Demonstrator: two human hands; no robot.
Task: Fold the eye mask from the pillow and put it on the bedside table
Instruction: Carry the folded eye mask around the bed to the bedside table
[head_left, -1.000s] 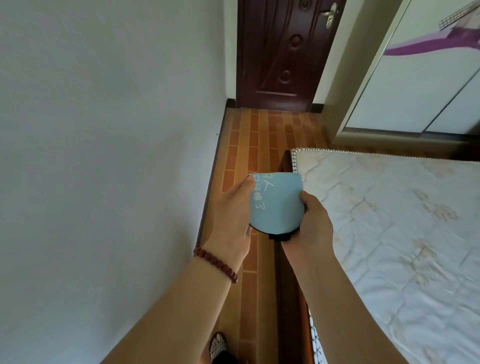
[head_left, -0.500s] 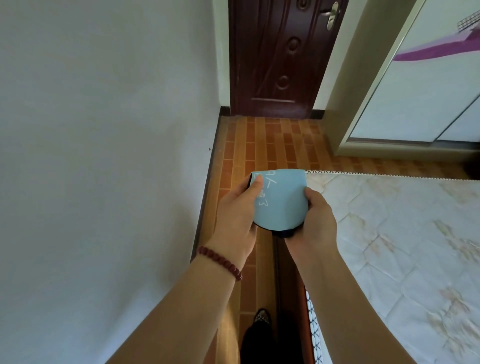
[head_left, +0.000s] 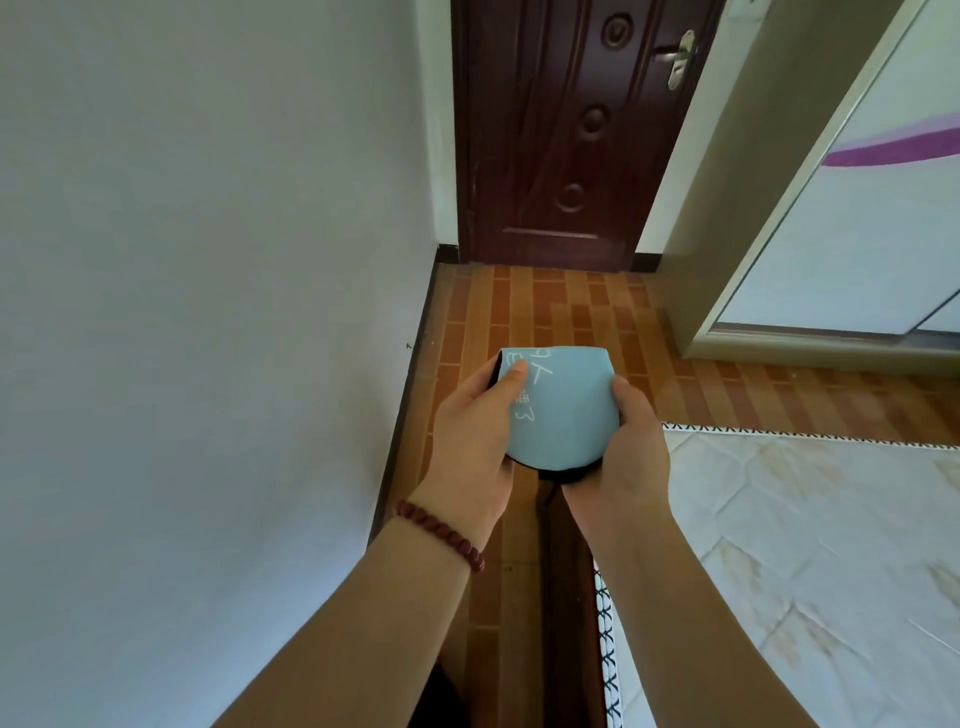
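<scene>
The light blue eye mask (head_left: 563, 410), folded in half with white writing on its face and a black underside, is held in the air over the gap between the wall and the bed. My left hand (head_left: 475, 441) grips its left edge, thumb on top. My right hand (head_left: 631, 447) grips its right edge, with a bit of black strap showing below. No pillow and no bedside table are in view.
The bed's white quilted mattress (head_left: 810, 545) fills the lower right, with a dark wooden frame (head_left: 563, 597) along its left side. A white wall (head_left: 208, 312) stands at the left. Brown tiled floor (head_left: 545, 312) leads to a dark wooden door (head_left: 566, 130). A wardrobe (head_left: 857, 208) stands at the right.
The view has tilted up and shifted, so the bed sits lower and further right. Both hands still hold the folded mask, and my left thumb has slid onto its top face.
</scene>
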